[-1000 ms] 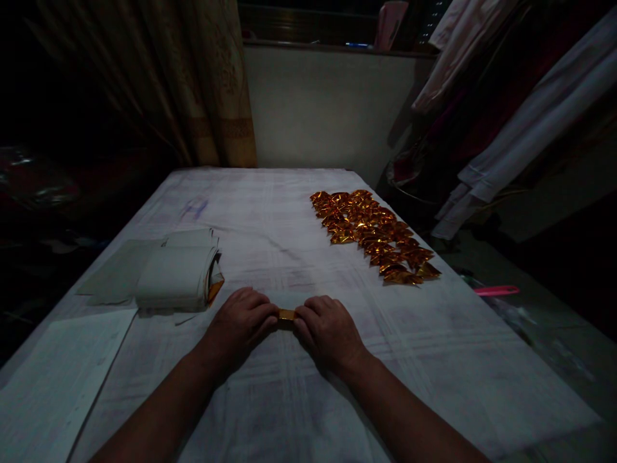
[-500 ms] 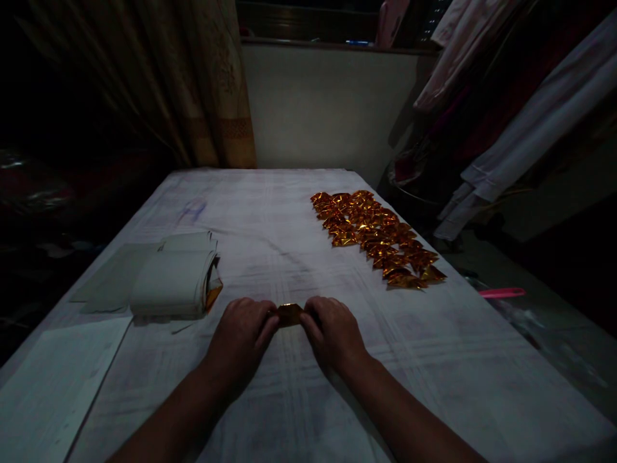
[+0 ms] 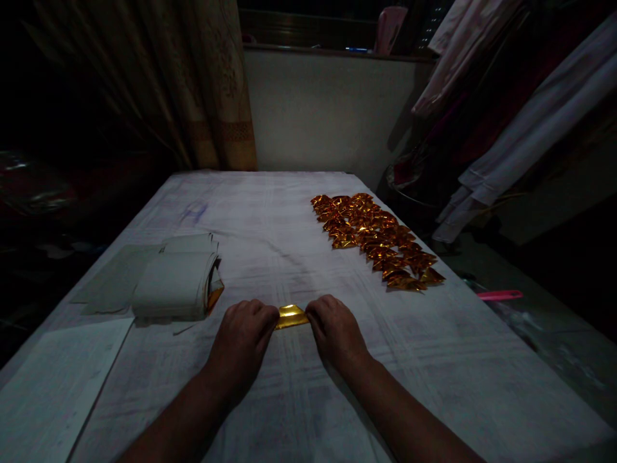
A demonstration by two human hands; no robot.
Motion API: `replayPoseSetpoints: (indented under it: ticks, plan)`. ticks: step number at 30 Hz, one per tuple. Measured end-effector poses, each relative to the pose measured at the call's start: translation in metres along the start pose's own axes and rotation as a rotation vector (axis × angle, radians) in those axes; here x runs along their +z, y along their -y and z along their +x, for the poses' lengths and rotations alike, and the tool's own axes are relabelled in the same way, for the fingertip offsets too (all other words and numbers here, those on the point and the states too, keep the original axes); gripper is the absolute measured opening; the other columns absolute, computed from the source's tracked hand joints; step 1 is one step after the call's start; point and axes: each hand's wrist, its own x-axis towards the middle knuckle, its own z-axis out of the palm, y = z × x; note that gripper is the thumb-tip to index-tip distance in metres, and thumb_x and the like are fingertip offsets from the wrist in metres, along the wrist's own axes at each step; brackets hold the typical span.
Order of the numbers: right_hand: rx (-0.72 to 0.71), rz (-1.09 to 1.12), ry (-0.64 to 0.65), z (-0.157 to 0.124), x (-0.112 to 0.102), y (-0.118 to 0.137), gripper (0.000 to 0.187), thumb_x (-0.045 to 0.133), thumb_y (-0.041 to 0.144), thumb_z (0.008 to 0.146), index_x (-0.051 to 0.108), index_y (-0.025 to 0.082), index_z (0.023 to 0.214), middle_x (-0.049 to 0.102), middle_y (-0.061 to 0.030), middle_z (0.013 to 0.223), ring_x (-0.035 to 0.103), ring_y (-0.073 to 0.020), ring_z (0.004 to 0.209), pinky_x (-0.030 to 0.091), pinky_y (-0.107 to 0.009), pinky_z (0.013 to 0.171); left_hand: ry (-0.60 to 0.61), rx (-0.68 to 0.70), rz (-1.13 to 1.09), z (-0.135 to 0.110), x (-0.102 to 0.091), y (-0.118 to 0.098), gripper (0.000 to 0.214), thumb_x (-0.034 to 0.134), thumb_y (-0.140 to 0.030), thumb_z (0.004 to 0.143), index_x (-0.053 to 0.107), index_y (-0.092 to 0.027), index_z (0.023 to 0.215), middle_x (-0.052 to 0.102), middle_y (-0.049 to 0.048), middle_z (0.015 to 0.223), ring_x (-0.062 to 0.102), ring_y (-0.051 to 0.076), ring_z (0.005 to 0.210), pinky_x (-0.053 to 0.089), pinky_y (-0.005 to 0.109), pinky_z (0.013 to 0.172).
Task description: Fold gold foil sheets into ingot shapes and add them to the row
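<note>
A small folded piece of gold foil paper (image 3: 292,316) stretches between my two hands, low over the near middle of the table. My left hand (image 3: 245,334) pinches its left end, and my right hand (image 3: 336,331) pinches its right end. The fingertips on both sides cover the ends of the paper. Toward the right edge of the table lie rows of folded gold foil pieces (image 3: 371,235) with pointed ends. To the left of my left hand rests a bent stack of pale paper sheets (image 3: 171,283), with a bit of gold showing at its right end.
A pale sheet (image 3: 58,386) lies at the near left of the cloth-covered table (image 3: 299,411). A curtain (image 3: 212,96) hangs at the back left, and clothes (image 3: 520,135) hang at the right. Beyond the right edge is a pink handle (image 3: 501,295).
The folded gold paper has tilted, so its bright face now catches the light. My right hand has shifted slightly to the right, and more of the paper shows between the hands.
</note>
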Motion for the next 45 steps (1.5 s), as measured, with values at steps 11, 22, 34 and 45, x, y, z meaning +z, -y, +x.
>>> replayPoseSetpoints:
  ticks: [11, 22, 34, 45]
  plan:
    - [-0.237, -0.060, 0.329, -0.011, -0.006, 0.032, 0.064, 0.042, 0.052, 0.103, 0.037, 0.017, 0.156, 0.034, -0.0115, 0.162, 0.025, -0.0290, 0.152, 0.012, -0.059, 0.124, -0.035, -0.028, -0.061, 0.000, 0.004, 0.003, 0.011, 0.054, -0.025, 0.096, 0.062, -0.021, 0.089, 0.066, 0.0033, 0.088, 0.059, 0.024, 0.086, 0.041, 0.041, 0.083]
    - [-0.085, -0.132, 0.332, -0.026, -0.021, 0.010, 0.064, 0.044, 0.053, 0.102, 0.036, 0.021, 0.157, 0.031, -0.0100, 0.163, 0.022, -0.0326, 0.153, 0.013, -0.064, 0.123, -0.101, 0.095, 0.119, -0.003, 0.007, -0.013, 0.027, 0.047, -0.022, 0.100, 0.066, -0.023, 0.120, 0.069, 0.0089, 0.126, 0.059, 0.029, 0.118, 0.041, 0.048, 0.102]
    - [-0.097, -0.133, 0.310, -0.025, -0.022, 0.012, 0.068, 0.047, 0.057, 0.100, 0.037, 0.019, 0.156, 0.032, -0.0103, 0.163, 0.021, -0.0345, 0.153, 0.015, -0.065, 0.122, 0.080, 0.177, 0.234, -0.037, 0.010, 0.006, 0.057, 0.038, -0.048, 0.104, 0.040, -0.022, 0.154, 0.047, 0.0094, 0.156, 0.040, 0.029, 0.146, 0.014, 0.056, 0.122]
    - [-0.235, -0.088, 0.262, -0.007, -0.011, 0.037, 0.062, 0.041, 0.053, 0.104, 0.042, 0.014, 0.153, 0.036, -0.0135, 0.160, 0.024, -0.0310, 0.153, 0.011, -0.061, 0.123, 0.048, 0.152, 0.262, -0.037, 0.004, 0.011, 0.049, 0.040, -0.038, 0.103, 0.048, -0.024, 0.150, 0.049, 0.0092, 0.155, 0.039, 0.031, 0.146, 0.019, 0.057, 0.121]
